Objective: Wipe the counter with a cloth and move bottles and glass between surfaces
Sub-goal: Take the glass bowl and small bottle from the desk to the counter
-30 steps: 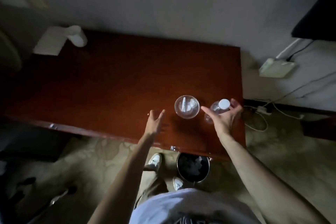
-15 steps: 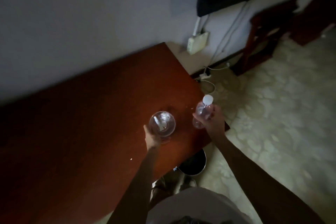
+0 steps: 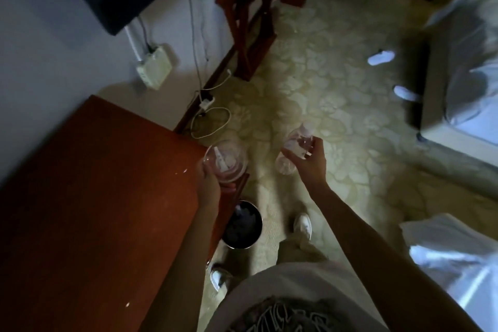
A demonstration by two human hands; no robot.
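My left hand (image 3: 208, 183) grips a clear glass (image 3: 226, 160) with small items inside, held at the right end of the red-brown wooden counter (image 3: 94, 197). My right hand (image 3: 310, 160) holds a clear plastic bottle (image 3: 295, 147) with a white cap, tilted, out over the patterned carpet to the right of the counter. No cloth is in view.
A round metal bin (image 3: 242, 225) stands on the floor below the counter's corner. Cables and a power strip (image 3: 206, 102) lie by the wall. A wooden rack (image 3: 248, 21) stands further back. Beds with white linen (image 3: 463, 75) fill the right side.
Both hands closed on the glass and the bottle, lifted them off the counter and carried them right. The view swung right toward the beds.
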